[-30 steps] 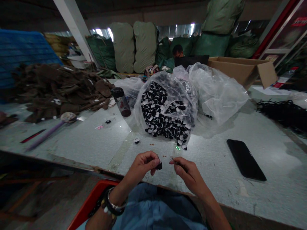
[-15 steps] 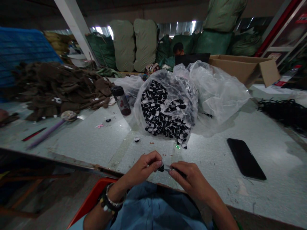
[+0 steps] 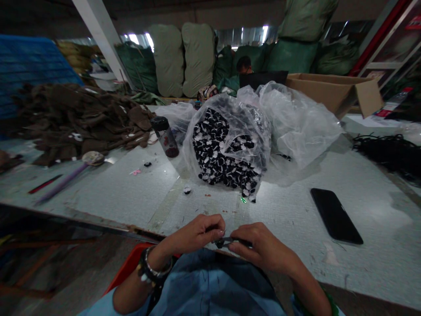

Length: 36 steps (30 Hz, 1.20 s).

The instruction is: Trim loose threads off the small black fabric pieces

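Note:
Near the table's front edge, my left hand point(image 3: 207, 230) pinches a small black piece point(image 3: 219, 242), probably fabric, between thumb and fingers. My right hand point(image 3: 259, 245) is closed around dark thread snips point(image 3: 241, 241). Their two blades point left and stand slightly apart, right at the black piece. My fingers partly cover both things. Beyond my hands, a clear plastic bag point(image 3: 190, 151) lies on its side, filled with many small black-and-white pieces point(image 3: 213, 153). One loose piece point(image 3: 187, 190) sits on the table left of the bag's mouth.
A black phone point(image 3: 336, 216) lies to the right, with black cords point(image 3: 388, 151) behind it. A dark-lidded bottle point(image 3: 166, 137) stands left of the bag. Brown fabric pieces point(image 3: 82, 118) are heaped at left, near a purple-handled tool point(image 3: 62, 184). Behind are a cardboard box point(image 3: 319, 90) and a person point(image 3: 244, 66).
Both hands have come slightly lower, toward my body. The snips' blades now show apart at the black piece, which is still in my left fingers.

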Motion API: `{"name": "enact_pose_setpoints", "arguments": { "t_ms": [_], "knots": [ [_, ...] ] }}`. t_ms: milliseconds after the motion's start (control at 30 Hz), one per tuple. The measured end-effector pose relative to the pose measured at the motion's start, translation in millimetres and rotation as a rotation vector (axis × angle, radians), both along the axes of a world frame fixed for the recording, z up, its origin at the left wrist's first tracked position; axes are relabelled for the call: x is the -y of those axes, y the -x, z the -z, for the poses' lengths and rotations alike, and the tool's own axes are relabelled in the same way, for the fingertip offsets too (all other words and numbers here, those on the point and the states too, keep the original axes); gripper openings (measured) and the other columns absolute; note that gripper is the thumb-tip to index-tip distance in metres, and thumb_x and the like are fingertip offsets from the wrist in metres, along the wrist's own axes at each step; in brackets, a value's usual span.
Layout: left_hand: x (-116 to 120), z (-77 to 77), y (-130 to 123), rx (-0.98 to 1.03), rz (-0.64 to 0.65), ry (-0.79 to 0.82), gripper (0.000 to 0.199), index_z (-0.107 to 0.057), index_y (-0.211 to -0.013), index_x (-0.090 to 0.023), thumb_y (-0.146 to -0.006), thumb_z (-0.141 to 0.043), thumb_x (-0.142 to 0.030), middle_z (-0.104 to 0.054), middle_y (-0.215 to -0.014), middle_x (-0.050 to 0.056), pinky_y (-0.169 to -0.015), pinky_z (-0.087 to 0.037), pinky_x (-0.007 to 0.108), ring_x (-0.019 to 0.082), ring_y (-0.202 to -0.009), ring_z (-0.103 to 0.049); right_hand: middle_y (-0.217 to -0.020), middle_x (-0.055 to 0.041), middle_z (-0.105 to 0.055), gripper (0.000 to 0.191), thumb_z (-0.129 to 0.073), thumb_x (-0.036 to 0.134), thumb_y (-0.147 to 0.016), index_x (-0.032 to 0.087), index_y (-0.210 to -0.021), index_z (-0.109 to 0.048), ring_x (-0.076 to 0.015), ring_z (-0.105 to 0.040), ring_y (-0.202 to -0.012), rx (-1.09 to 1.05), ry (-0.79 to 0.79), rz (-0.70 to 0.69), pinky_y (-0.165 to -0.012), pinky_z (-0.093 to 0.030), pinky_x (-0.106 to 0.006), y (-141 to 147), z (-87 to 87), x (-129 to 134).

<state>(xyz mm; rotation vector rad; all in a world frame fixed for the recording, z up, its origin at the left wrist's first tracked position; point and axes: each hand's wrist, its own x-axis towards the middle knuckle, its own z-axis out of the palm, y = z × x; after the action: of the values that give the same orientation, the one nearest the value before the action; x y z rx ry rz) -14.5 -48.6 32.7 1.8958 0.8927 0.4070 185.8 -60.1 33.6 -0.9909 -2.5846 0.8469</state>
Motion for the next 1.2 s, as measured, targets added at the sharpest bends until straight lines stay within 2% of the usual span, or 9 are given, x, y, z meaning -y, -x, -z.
{"name": "enact_pose_setpoints", "arguments": {
  "t_ms": [267,567,667,800,867,933,1033,1100,1200],
  "knots": [
    [-2.5,6.0,1.5,0.115,-0.031,0.109,0.021,-0.048,-0.070,-0.015,-0.077,-0.040,-0.033,-0.043,-0.063,-0.002,-0.056,-0.032,0.021,0.009,-0.060,-0.038,-0.053,0.0026,-0.047,0.033,-0.034,0.033,-0.083,0.014,-0.066,-0.056,-0.0071,-0.040,-0.048,-0.154,0.104,-0.053,-0.049,-0.029,-0.018,0.8,6.8,-2.0],
    [-2.2,7.3,-0.3,0.187,-0.031,0.168,0.020,-0.047,-0.068,-0.014,-0.076,-0.042,-0.032,-0.040,-0.061,-0.003,-0.055,-0.031,0.020,0.008,-0.058,-0.037,-0.050,0.0040,-0.038,0.033,-0.035,0.029,-0.082,0.015,-0.058,-0.052,-0.0068,-0.038,-0.048,-0.262,0.190,-0.005,-0.049,-0.029,-0.019,2.7,13.9,0.7],
    [-2.7,11.8,-1.4,0.197,-0.061,0.169,0.019,-0.048,-0.068,-0.014,-0.076,-0.042,-0.031,-0.041,-0.059,-0.003,-0.053,-0.031,0.020,0.008,-0.056,-0.037,-0.050,0.0037,-0.038,0.032,-0.038,0.032,-0.080,0.015,-0.057,-0.052,-0.0068,-0.037,-0.047,-0.358,0.294,0.021,-0.048,-0.028,-0.020,4.1,17.2,2.6],
    [1.9,13.6,-10.4,0.127,-0.207,0.058,0.019,-0.053,-0.084,-0.015,-0.076,-0.043,-0.029,-0.048,-0.059,-0.003,-0.053,-0.034,0.020,0.008,-0.053,-0.041,-0.049,0.0030,-0.039,0.033,-0.040,0.042,-0.077,0.014,-0.070,-0.056,-0.0070,-0.033,-0.043,-0.707,0.545,0.214,-0.041,-0.024,-0.020,-1.1,34.0,6.5],
    [6.1,11.2,-16.8,0.088,-0.092,0.014,0.027,-0.053,-0.097,-0.018,-0.073,-0.048,-0.027,-0.055,-0.063,-0.001,-0.055,-0.036,0.021,0.009,-0.055,-0.045,-0.046,0.0047,-0.034,0.039,-0.036,0.049,-0.076,0.014,-0.073,-0.054,-0.0059,-0.025,-0.038,-0.930,0.631,0.387,-0.037,-0.019,-0.020,-7.6,44.8,8.3],
    [8.9,9.2,-21.2,0.071,0.041,-0.008,0.028,-0.057,-0.096,-0.020,-0.069,-0.054,-0.027,-0.059,-0.069,0.001,-0.058,-0.038,0.021,0.010,-0.060,-0.050,-0.045,0.0065,-0.029,0.039,-0.035,0.051,-0.075,0.015,-0.073,-0.050,-0.0052,-0.020,-0.036,-1.039,0.632,0.544,-0.035,-0.015,-0.019,-15.3,52.3,8.8],
    [8.5,12.0,-21.6,0.087,-0.106,-0.035,0.017,-0.064,-0.076,-0.017,-0.065,-0.058,-0.029,-0.060,-0.067,0.003,-0.058,-0.039,0.022,0.012,-0.061,-0.052,-0.047,0.0067,-0.030,0.026,-0.046,0.042,-0.073,0.016,-0.070,-0.047,-0.0052,-0.024,-0.037,-0.827,0.476,0.682,-0.036,-0.019,-0.019,-25.4,56.0,6.2],
    [6.4,17.7,-18.8,0.142,-0.253,0.033,0.018,-0.064,-0.071,-0.015,-0.064,-0.058,-0.030,-0.059,-0.063,0.002,-0.053,-0.040,0.022,0.011,-0.055,-0.051,-0.051,0.0046,-0.039,0.019,-0.050,0.035,-0.072,0.016,-0.068,-0.049,-0.0071,-0.035,-0.043,-0.488,0.274,0.676,-0.043,-0.026,-0.020,-30.1,57.8,3.3],
    [3.7,26.9,-14.2,0.264,-0.367,0.169,0.020,-0.062,-0.078,-0.014,-0.064,-0.058,-0.028,-0.059,-0.064,0.002,-0.053,-0.043,0.023,0.010,-0.053,-0.051,-0.063,-0.0012,-0.053,0.014,-0.048,0.029,-0.074,0.017,-0.073,-0.053,-0.0126,-0.049,-0.057,0.056,-0.019,0.656,-0.052,-0.032,-0.023,-35.5,65.3,1.6]
  ]
}}
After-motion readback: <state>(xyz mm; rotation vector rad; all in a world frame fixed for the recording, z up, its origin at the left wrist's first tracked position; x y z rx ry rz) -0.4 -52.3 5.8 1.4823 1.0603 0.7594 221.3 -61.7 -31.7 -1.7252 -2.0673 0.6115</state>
